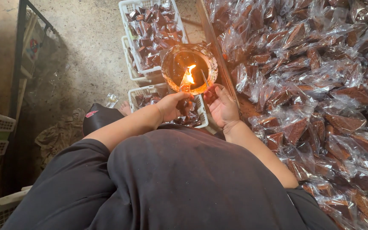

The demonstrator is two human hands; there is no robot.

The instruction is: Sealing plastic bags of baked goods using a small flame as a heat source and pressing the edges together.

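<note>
Beside the flame [189, 76], left hand [172, 106] grips a wrapped packet [185, 102]; right hand [221, 105] cups open.

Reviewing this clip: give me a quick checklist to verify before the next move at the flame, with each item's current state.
1. Flame lit in the round bowl: ok.
2. Left hand grips a wrapped brown piece just below the flame: ok.
3. Right hand open beside the bowl, palm up; whether it holds the thin stick leaning there: cannot tell.
4. Fingers clear of the flame: cannot tell, the left hand is very close.
5. White basket under the hands already holds wrapped pieces; room left: cannot tell.
6. Pile of wrapped pieces within reach on the right: ok.
</note>
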